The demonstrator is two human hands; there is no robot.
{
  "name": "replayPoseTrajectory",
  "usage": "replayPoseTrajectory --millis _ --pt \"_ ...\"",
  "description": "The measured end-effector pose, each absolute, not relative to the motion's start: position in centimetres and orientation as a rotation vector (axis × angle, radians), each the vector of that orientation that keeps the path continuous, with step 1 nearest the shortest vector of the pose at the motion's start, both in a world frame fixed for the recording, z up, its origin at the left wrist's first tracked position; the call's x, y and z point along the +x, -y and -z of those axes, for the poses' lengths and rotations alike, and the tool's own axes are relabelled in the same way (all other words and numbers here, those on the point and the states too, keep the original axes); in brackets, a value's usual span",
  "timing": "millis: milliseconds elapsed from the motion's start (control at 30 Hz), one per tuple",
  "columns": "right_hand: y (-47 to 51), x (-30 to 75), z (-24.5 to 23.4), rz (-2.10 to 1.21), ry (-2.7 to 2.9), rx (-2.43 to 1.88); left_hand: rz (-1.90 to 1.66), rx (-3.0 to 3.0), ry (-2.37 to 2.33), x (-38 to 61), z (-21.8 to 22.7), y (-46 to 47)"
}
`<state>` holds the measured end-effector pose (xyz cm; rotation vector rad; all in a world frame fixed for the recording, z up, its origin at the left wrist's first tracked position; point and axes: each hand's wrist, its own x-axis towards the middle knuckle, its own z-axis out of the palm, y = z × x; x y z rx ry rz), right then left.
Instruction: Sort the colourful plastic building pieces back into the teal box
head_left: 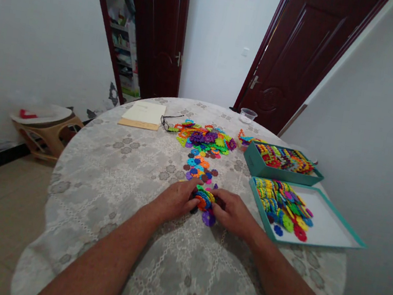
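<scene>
Bare forearms lay over the patterned bench as left hand and right hand, grip closed from both sides, held stacked colorful discs.

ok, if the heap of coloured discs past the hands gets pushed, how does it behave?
The heap would probably spread rather than move as one: its pieces overlap at odd angles. They look thin, so likely light individually. Notched edges may snag on each other.
</scene>
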<state>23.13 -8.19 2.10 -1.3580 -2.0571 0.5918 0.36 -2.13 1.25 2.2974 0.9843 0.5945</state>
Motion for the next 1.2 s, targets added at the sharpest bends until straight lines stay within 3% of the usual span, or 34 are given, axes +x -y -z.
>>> replayPoseTrajectory --millis 333,1200 --pt "8.4 21.8 -1.3 -0.430 2.139 -1.439 -0.688 2.401 -0.863 0.4 -0.6 1.7" --pt "7.7 21.4 -0.7 -0.373 2.091 -1.526 -0.724 2.270 -0.930 0.8 0.3 0.7"
